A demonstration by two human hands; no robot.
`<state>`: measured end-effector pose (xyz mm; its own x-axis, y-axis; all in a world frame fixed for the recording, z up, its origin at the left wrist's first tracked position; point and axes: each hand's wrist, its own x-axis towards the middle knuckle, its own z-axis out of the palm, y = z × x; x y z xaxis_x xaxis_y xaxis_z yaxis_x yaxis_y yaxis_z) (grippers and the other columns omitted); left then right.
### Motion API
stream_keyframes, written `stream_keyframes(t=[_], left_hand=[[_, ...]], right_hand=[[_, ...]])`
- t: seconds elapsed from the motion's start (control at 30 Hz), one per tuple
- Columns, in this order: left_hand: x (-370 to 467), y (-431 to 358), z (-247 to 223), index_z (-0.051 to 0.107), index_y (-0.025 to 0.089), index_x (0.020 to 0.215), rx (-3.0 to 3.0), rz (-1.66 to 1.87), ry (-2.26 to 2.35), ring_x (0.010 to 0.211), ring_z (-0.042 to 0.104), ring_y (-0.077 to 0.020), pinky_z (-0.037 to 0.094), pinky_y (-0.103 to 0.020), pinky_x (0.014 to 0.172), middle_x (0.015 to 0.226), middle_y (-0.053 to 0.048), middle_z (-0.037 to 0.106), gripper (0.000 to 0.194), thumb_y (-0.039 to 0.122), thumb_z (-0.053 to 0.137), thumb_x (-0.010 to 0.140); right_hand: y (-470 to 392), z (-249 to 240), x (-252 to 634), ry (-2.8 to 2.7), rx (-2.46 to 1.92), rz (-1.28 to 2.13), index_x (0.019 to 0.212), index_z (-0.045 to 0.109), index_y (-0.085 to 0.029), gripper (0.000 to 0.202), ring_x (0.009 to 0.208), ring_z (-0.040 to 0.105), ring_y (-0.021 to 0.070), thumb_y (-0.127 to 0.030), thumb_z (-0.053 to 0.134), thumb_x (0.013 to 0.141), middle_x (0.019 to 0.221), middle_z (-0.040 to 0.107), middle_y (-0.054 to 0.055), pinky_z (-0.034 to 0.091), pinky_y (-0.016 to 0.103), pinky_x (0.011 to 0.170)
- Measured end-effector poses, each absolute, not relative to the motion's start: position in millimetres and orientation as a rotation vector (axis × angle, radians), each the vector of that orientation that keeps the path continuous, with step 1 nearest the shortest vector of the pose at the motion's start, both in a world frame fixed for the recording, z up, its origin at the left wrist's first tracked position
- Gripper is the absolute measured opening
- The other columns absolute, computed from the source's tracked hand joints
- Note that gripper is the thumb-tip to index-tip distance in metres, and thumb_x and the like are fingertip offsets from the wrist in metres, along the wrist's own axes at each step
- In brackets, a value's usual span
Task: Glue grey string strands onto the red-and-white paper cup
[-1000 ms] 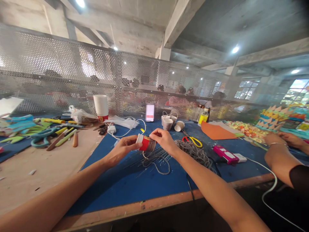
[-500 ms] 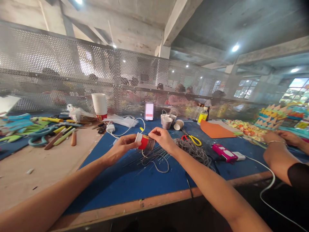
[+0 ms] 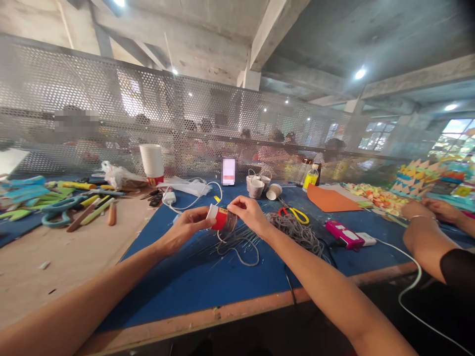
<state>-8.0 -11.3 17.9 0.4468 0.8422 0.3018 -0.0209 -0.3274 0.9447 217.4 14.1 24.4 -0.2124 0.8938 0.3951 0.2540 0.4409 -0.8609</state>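
Observation:
My left hand (image 3: pixel 191 226) is closed round the white rim end of a red and white paper cup (image 3: pixel 221 218), which lies tilted on its side above the blue mat (image 3: pixel 174 282). Grey yarn (image 3: pixel 230 225) is wound round the cup's base end. There my right hand (image 3: pixel 247 211) pinches with thumb and forefinger at the yarn; the exact strand between its fingertips is hidden. A loose loop of yarn hangs from the cup onto the mat. To the right lies a tangled heap of grey yarn (image 3: pixel 297 232), with red and yellow handled scissors (image 3: pixel 297 214) behind it.
Small wrapped cups (image 3: pixel 256 188), a phone (image 3: pixel 229 171) and stacked paper cups (image 3: pixel 151 160) stand at the back. Orange paper (image 3: pixel 332 199) and a magenta device (image 3: pixel 345 234) lie right, near another person's arm (image 3: pixel 423 235). Blue scissors (image 3: pixel 61 210) and knives are left.
Both hands keep their grip at the cup in nearly the same place. The view has shifted very slightly; nothing else has visibly moved.

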Motion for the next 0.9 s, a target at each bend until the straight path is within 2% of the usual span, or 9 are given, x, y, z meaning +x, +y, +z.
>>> stream_keyframes(t=[0.33,0.9], left_hand=[[-7.7,-14.5,19.0,0.082,0.021,0.11,1.643,1.035,0.697,0.093,0.069,-0.0238,0.051,-0.037,0.091,0.101,-0.005,0.081,0.025,0.035,0.077,0.089],[-6.6,-12.2,16.1,0.084,0.02,0.104,1.597,1.05,0.707,0.087,0.069,-0.0232,0.051,-0.033,0.085,0.094,-0.005,0.081,0.027,0.034,0.083,0.081]], right_hand=[[15.7,22.6,218.1,-1.713,-0.974,0.808,0.079,0.068,-0.02,0.018,0.067,0.056,0.0133,-0.037,0.071,0.084,0.072,0.065,-0.002,0.044,0.027,0.066],[16.6,22.4,217.0,-1.718,-0.99,0.802,0.078,0.066,-0.021,0.016,0.066,0.056,0.0131,-0.035,0.071,0.084,0.071,0.063,-0.003,0.046,0.027,0.068]])
